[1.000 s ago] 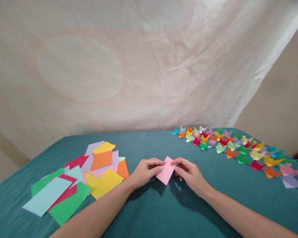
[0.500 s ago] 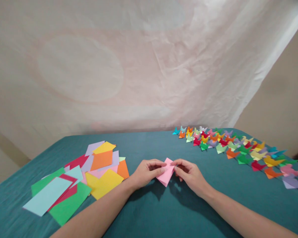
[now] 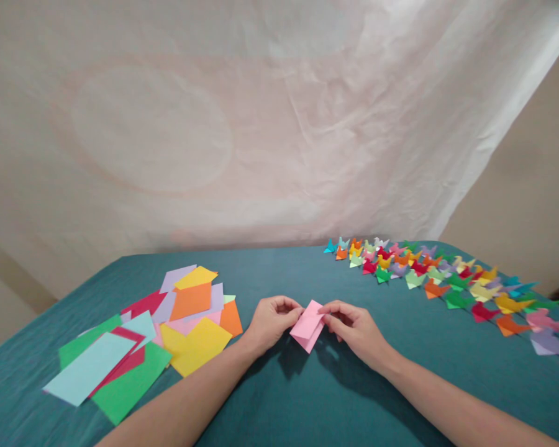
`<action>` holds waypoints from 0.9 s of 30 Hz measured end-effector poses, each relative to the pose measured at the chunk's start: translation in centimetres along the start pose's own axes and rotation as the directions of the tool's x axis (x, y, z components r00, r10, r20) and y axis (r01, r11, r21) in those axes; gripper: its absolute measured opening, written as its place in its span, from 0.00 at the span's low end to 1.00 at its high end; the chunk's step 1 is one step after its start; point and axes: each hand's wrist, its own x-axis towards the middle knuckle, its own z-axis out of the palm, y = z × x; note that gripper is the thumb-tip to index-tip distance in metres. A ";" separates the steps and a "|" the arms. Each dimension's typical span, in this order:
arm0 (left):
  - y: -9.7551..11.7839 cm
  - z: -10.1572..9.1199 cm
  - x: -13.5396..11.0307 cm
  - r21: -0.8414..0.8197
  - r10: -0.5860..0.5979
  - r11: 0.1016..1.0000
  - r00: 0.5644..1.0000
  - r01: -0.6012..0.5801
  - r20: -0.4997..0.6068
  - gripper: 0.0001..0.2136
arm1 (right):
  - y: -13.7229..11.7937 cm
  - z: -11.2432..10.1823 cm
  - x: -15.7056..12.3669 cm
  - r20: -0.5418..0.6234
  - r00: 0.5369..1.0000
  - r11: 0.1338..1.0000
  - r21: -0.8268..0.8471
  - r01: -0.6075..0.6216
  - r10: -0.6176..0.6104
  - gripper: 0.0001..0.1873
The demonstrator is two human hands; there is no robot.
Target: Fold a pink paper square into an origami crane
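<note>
Centrally, just above teal table (image 3: 307, 397), between both hands: pink paper (image 3: 307, 324), partly folded. Pinched at left edge by left hand (image 3: 271, 321) fingertips, at upper right corner by right hand (image 3: 356, 329) thumb and forefinger. Light, thin, easily creased; best gripped at edges, clear of fold. Versus one second earlier: flat rectangle now doubled, upper flap folded down. Loose coloured sheets (image 3: 190, 310) left; folded birds (image 3: 447, 279) right.

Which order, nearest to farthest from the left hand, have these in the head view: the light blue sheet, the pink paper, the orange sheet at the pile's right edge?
1. Pink paper, centre, pinched in the fingers of the left hand.
2. Orange sheet, just left of that hand.
3. Light blue sheet, far left of the pile.
</note>
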 end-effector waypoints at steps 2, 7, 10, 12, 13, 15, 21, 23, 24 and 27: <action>0.1 0.0 0.0 -0.008 -0.006 1.000 1.000 0.006 -0.011 0.12 | -0.1 0.0 0.0 -0.001 1.000 1.000 0.001 -0.001 0.001 0.14; 0.4 -0.1 -0.1 -0.021 -0.020 1.000 1.000 0.020 -0.007 0.12 | -0.3 0.1 0.0 0.000 1.000 1.000 0.006 -0.002 0.002 0.15; 0.5 -0.2 -0.1 -0.030 -0.028 0.999 1.000 0.028 0.007 0.12 | -0.3 0.1 0.0 -0.003 1.000 1.000 0.002 0.001 -0.001 0.15; 0.7 -0.2 -0.2 -0.034 -0.028 0.999 1.000 0.028 0.013 0.12 | -0.3 0.1 0.0 -0.004 1.000 1.000 -0.003 0.003 -0.003 0.15; 0.7 -0.2 -0.2 -0.036 -0.026 0.999 1.000 0.026 0.015 0.13 | -0.3 0.1 0.0 -0.004 1.000 1.000 -0.005 0.005 -0.005 0.16; 0.9 -0.1 -0.3 -0.041 -0.019 0.999 1.000 0.020 0.025 0.14 | -0.2 0.1 0.0 -0.009 1.000 1.000 -0.007 0.011 -0.011 0.15; 1.6 -0.5 -0.9 0.007 0.044 0.999 0.961 -0.047 0.273 0.18 | -0.1 0.1 0.0 -0.017 0.999 0.999 -0.021 0.032 -0.033 0.14; 1.8 -0.7 -1.0 0.038 0.052 0.997 0.931 -0.071 0.361 0.18 | -0.1 0.1 0.0 -0.008 0.999 0.999 -0.026 0.047 -0.047 0.13; 1.8 -0.8 -1.0 0.046 0.046 0.997 0.923 -0.069 0.382 0.19 | -0.1 0.1 0.0 -0.005 0.999 0.998 -0.026 0.052 -0.052 0.12; 1.6 -0.8 -0.8 0.008 0.020 1.000 0.940 -0.024 0.340 0.21 | -0.1 0.0 0.0 -0.018 0.999 0.999 -0.018 0.044 -0.045 0.13</action>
